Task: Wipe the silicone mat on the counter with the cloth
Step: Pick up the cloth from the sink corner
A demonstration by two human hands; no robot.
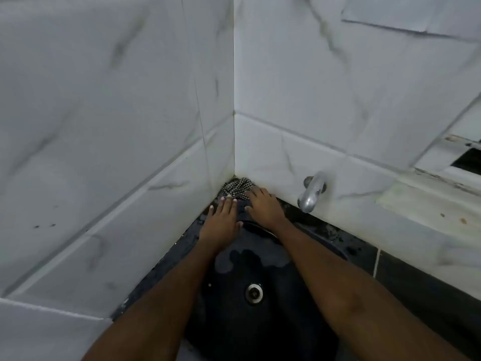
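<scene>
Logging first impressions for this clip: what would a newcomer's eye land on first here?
Two arms reach across a dark sink into the white-tiled corner, where the left hand and right hand lie flat against a bunched black-and-white checked cloth. A chrome tap juts from the right wall; a metal drain sits in the basin.

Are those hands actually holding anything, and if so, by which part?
Nothing is gripped. The left hand and right hand lie flat, fingertips touching the near edge of the checked cloth in the corner.
</scene>
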